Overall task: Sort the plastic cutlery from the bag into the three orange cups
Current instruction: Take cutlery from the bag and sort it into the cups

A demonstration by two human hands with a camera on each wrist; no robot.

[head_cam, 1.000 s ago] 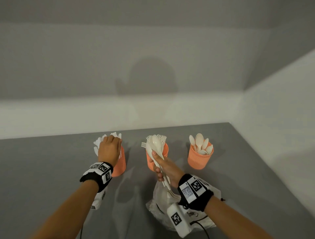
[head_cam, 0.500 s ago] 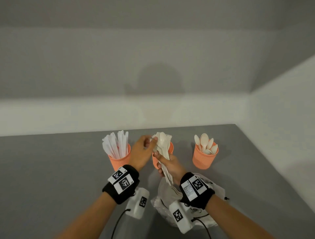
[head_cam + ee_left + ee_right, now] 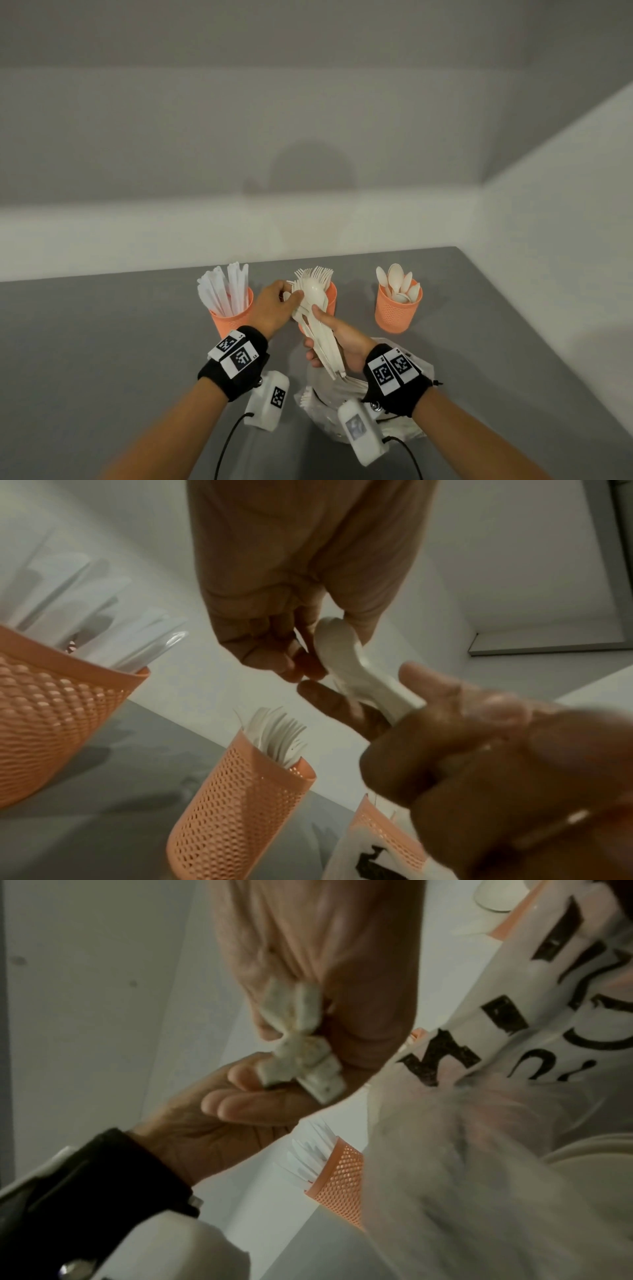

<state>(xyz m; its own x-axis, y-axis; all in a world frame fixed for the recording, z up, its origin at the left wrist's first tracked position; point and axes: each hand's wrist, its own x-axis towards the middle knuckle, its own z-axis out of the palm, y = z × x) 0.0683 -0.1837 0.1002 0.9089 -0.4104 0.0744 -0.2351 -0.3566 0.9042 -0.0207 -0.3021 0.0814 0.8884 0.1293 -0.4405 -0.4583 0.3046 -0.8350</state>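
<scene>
Three orange mesh cups stand in a row: the left cup (image 3: 233,317) holds wrapped knives, the middle cup (image 3: 331,295) forks, the right cup (image 3: 397,311) spoons. My right hand (image 3: 320,337) grips a bundle of white cutlery (image 3: 317,329) by the handles, in front of the middle cup. My left hand (image 3: 291,298) pinches the bowl of a spoon (image 3: 330,642) at the top of that bundle. The handle ends (image 3: 301,1042) stick out under my right hand. The white plastic bag (image 3: 329,407) lies under my right wrist, its contents mostly hidden.
The cups stand on a grey table (image 3: 102,342) close to the back wall (image 3: 205,233). A side wall (image 3: 548,274) borders the table on the right. The bag (image 3: 479,1123), printed with black letters, fills the right of the right wrist view.
My left hand left the knife cup and moved right to the bundle, where it now pinches a spoon's bowl. My right hand stayed in front of the middle cup with the bundle.
</scene>
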